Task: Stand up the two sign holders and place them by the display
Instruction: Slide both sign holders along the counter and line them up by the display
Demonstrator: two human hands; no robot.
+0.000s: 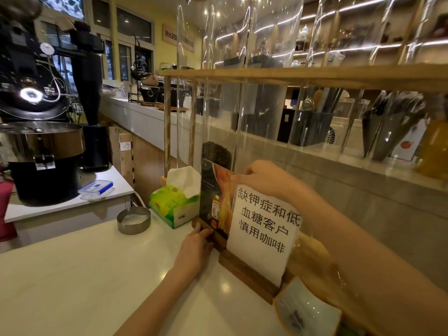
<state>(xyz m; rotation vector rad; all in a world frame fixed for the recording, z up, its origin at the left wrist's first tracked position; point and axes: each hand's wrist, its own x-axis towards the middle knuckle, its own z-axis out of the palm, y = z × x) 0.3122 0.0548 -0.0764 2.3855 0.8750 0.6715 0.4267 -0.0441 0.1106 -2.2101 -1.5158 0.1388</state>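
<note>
Two sign holders stand upright on the white counter (84, 275), side by side in front of the clear tube display (218, 117). The nearer one (261, 229) carries a white sheet with black characters in a dark wooden base. Behind it to the left, the second holder (214, 202) shows a dark and orange bottle picture. My left hand (196, 246) grips that holder's wooden base. My right hand (261, 178) pinches its top edge, with my forearm passing behind the white sign.
A green tissue pack (172, 202) and a round metal ashtray (133, 219) sit left of the signs. A small dish (308, 309) lies at the lower right. A black coffee roaster (41, 141) and a blue-lidded box (97, 189) occupy the lower table on the left.
</note>
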